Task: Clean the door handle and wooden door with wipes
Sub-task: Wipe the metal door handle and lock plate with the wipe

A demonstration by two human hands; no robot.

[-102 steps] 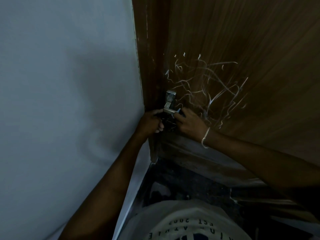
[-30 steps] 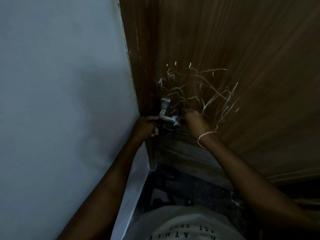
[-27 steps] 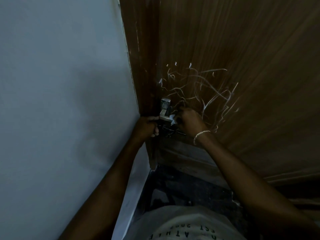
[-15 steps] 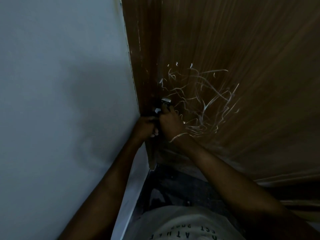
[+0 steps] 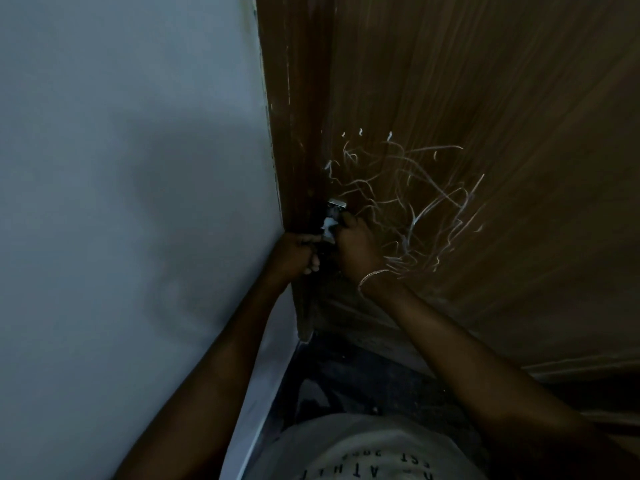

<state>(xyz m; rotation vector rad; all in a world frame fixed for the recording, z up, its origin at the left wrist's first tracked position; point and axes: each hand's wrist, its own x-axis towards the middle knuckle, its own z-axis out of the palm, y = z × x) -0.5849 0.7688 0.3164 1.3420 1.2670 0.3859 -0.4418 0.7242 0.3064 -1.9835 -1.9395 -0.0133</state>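
Note:
A brown wooden door [image 5: 485, 98] fills the right side, marked with white scribbles [image 5: 415, 202] near its left edge. The metal door handle [image 5: 336, 204] shows only its top; the rest is hidden behind my hands. My right hand [image 5: 358, 247], with a bracelet on the wrist, presses a small white wipe [image 5: 328, 227] against the handle. My left hand [image 5: 294, 254] is closed at the door's edge just left of the handle; what it grips is hidden.
A pale grey wall [image 5: 121, 202] takes up the left half and meets the dark brown door frame [image 5: 294, 116]. Below lie a dark floor [image 5: 363, 375] and my light shirt [image 5: 363, 448]. The scene is dim.
My right hand has slid left along the handle, from its right end to over its base, covering most of it. The wipe now shows at the fingertips. My left hand has stayed put.

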